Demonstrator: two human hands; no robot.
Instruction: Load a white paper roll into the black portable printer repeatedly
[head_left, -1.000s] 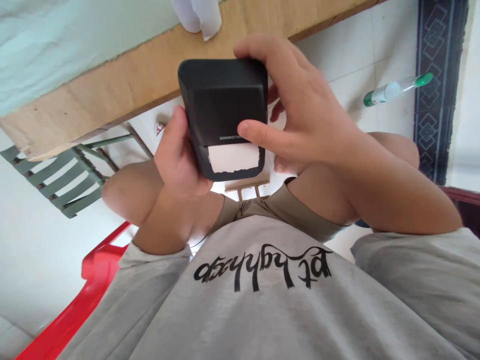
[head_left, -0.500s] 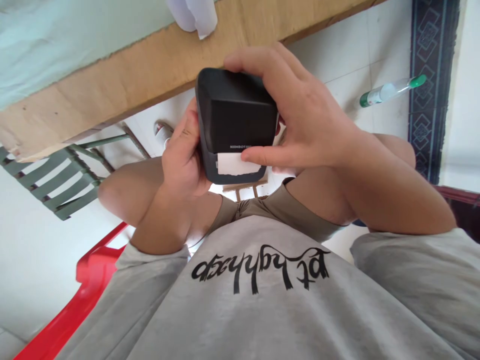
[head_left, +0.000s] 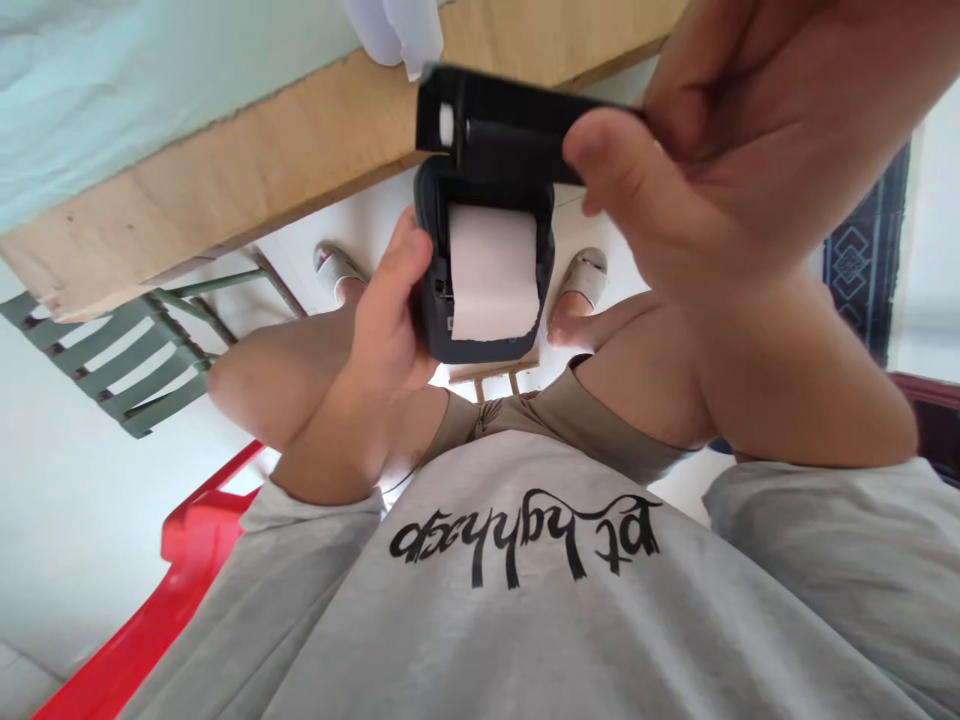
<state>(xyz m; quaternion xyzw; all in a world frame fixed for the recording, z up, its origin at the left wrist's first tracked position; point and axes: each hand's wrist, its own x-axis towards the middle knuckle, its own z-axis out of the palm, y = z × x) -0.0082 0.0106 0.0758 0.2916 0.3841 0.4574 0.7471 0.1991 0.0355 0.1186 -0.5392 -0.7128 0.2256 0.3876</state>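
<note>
My left hand (head_left: 386, 305) is wrapped round the left side of a small black label printer (head_left: 439, 320) held above my lap. Its lid (head_left: 510, 130) is swung up and open, and my right hand (head_left: 720, 150) pinches the lid's right end between thumb and fingers. Inside the open body sits a white paper roll (head_left: 491, 270), its loose end hanging over the front lip.
A wooden table edge (head_left: 247, 170) with a pale green top runs across the upper left. A green slatted chair (head_left: 127, 350) stands at left, a red plastic chair (head_left: 187, 570) under me. My sandalled feet (head_left: 337, 270) rest on white floor tiles.
The printer was closed with only a strip of paper showing; now my right hand has lifted the lid up and open, exposing the paper roll.
</note>
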